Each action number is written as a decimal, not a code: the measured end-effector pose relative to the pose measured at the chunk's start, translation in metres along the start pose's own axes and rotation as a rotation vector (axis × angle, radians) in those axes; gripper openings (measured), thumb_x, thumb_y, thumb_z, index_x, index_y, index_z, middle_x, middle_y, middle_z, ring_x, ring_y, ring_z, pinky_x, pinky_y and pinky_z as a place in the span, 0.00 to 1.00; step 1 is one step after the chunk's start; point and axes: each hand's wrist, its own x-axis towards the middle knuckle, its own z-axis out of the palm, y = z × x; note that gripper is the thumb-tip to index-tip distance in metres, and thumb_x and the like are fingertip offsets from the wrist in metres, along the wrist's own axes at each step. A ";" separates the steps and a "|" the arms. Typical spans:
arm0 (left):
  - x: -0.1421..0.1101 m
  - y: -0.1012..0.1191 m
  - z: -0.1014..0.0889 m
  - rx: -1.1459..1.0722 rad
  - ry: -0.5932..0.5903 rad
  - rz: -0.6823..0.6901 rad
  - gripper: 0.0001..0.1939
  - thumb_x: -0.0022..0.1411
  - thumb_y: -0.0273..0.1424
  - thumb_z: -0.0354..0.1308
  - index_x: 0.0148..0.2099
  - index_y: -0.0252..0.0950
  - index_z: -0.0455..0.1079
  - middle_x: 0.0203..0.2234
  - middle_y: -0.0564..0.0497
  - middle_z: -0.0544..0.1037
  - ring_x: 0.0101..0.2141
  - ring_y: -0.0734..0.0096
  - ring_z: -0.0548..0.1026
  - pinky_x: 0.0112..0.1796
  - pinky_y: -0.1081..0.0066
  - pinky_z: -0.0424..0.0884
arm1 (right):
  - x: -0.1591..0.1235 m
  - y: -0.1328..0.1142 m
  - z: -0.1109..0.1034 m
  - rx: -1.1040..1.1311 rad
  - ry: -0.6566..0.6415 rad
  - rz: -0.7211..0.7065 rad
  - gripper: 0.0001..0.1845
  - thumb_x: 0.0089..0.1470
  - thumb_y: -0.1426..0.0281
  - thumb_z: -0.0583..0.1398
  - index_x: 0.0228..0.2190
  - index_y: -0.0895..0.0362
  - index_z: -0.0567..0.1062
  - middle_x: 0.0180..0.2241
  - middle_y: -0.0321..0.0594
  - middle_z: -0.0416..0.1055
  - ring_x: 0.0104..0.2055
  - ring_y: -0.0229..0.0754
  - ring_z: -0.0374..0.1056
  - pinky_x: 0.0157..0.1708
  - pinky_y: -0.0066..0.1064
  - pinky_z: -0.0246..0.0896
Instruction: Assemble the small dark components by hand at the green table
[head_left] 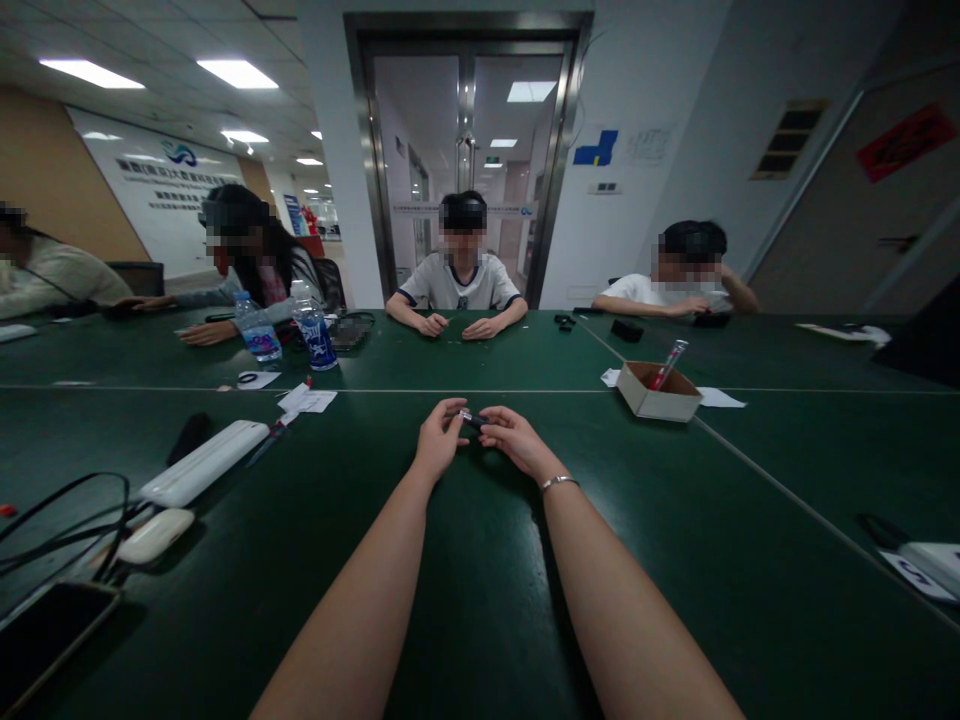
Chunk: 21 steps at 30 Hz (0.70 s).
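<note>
Between my two hands is a small black stick-shaped thing (475,420) with a shiny silvery end; it is too small to tell its kind. My left hand (440,440) pinches the silvery end with thumb and fingers. On the black end, the fingertips of my right hand (519,438) are closed, with a bracelet (560,482) around that wrist. Both hands are just above the green table (480,540), and the stick lies slightly tilted, its left end higher.
A cardboard box (660,403) with a red-and-silver tube (669,365) stands at the right. On the left are a white power strip (206,462), a white rounded case (156,536), a phone (52,635) and cables. Two bottles (315,330) stand farther back. Several people sit opposite.
</note>
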 end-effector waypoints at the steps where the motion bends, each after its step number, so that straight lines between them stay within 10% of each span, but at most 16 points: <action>1: 0.000 0.000 0.000 0.005 0.000 0.002 0.15 0.63 0.26 0.52 0.53 0.38 0.67 0.47 0.44 0.72 0.43 0.64 0.74 0.28 0.75 0.78 | 0.000 0.000 0.000 -0.003 0.001 0.003 0.19 0.39 0.71 0.73 0.35 0.57 0.75 0.32 0.37 0.71 0.28 0.36 0.70 0.28 0.25 0.69; 14: 0.000 -0.006 0.002 0.070 -0.071 -0.040 0.13 0.59 0.25 0.58 0.47 0.35 0.70 0.38 0.45 0.77 0.38 0.67 0.77 0.30 0.75 0.76 | 0.006 0.010 0.012 -0.410 0.009 0.013 0.18 0.40 0.81 0.61 0.36 0.57 0.68 0.31 0.36 0.73 0.17 0.33 0.66 0.12 0.20 0.59; 21: -0.003 -0.008 0.004 0.243 -0.008 0.043 0.16 0.56 0.22 0.60 0.47 0.37 0.69 0.39 0.47 0.78 0.42 0.66 0.77 0.46 0.63 0.74 | 0.004 0.010 0.027 -0.132 0.123 0.074 0.22 0.39 0.84 0.56 0.38 0.57 0.67 0.28 0.36 0.72 0.22 0.37 0.71 0.24 0.26 0.71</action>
